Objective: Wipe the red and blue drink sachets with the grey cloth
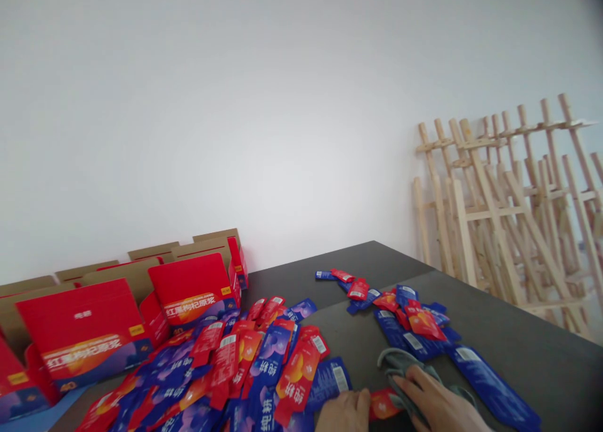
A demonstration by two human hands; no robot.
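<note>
At the bottom edge of the view, my left hand (343, 412) rests on the dark table next to a small red sachet (384, 404); its fingers are curled and mostly cut off. My right hand (440, 405) lies with its fingers stretched over a grey cloth (400, 361), pressing it to the table. A big heap of red and blue sachets (245, 369) spreads out to the left of my hands. A smaller scatter of sachets (405, 316) lies just beyond the cloth.
Open red cartons with cardboard flaps (193, 291) stand in a row along the table's (541, 350) left back edge. Wooden racks (509, 218) lean against the white wall at the right.
</note>
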